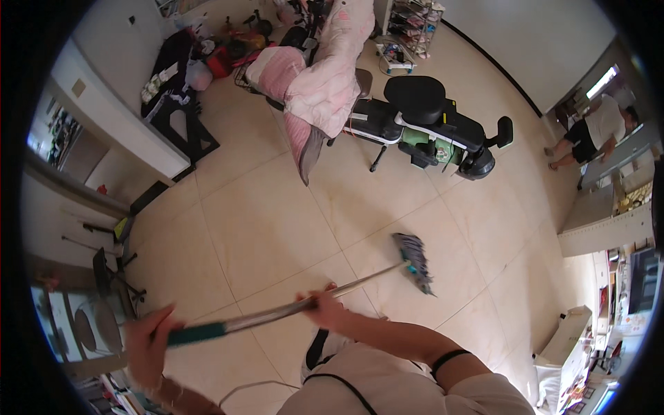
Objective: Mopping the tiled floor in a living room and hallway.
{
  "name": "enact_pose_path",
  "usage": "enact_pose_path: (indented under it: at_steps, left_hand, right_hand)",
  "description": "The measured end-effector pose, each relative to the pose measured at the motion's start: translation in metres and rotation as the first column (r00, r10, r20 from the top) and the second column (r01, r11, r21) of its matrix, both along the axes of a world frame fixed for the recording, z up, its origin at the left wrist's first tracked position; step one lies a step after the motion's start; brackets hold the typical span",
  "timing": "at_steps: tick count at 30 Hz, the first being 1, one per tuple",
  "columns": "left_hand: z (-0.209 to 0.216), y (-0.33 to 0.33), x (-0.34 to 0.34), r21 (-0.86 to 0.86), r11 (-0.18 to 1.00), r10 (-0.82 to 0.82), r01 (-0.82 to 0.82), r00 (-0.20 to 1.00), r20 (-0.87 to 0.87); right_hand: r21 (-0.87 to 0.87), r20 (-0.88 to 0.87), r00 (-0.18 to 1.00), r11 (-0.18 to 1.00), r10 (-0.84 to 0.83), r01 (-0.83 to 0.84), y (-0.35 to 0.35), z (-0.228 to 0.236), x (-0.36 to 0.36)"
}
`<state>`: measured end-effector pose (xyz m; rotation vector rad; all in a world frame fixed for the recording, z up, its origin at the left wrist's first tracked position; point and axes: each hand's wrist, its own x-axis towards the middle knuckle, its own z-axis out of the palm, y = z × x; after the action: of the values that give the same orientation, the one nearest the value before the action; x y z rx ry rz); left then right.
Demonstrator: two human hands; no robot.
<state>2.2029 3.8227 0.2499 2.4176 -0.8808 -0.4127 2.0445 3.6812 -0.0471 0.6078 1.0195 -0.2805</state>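
Note:
A mop slants across the view, its metal pole ending in a green grip at the left. My left hand is closed around the top end of that green grip, its fingers slightly blurred. Farther down the pole, my right hand is wrapped round the metal. The mop's grey strand head lies on the tiled floor, ahead and right of my right hand. A teal joint links the head to the pole.
An electric scooter, partly draped with a pink quilt, stands ahead. Bags and clothes are piled at the far left. A shoe rack stands at the back. Another person bends at the far right. A white box is at lower right.

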Motion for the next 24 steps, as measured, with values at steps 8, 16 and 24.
enact_pose_path:
  at_steps: [8, 16, 24]
  left_hand:
    - [-0.027, 0.013, -0.006, 0.357, 0.927, -0.128, -0.114, 0.798, 0.589]
    - [-0.064, 0.061, 0.01, 0.576, 0.698, 0.115, -0.425, 0.861, 0.495]
    - [-0.081, -0.096, -0.041, 0.747, 0.629, 0.045, -0.215, 0.969, 0.241]
  right_hand:
    - [-0.123, 0.265, 0.858, 0.898, 0.44, -0.423, 0.046, -0.093, 0.121]
    - [-0.144, 0.141, 0.848, 0.858, 0.51, -0.492, 0.072, -0.11, 0.133]
    - [-0.217, 0.071, 0.952, 0.936, 0.296, -0.275, -0.075, -0.132, 0.055]
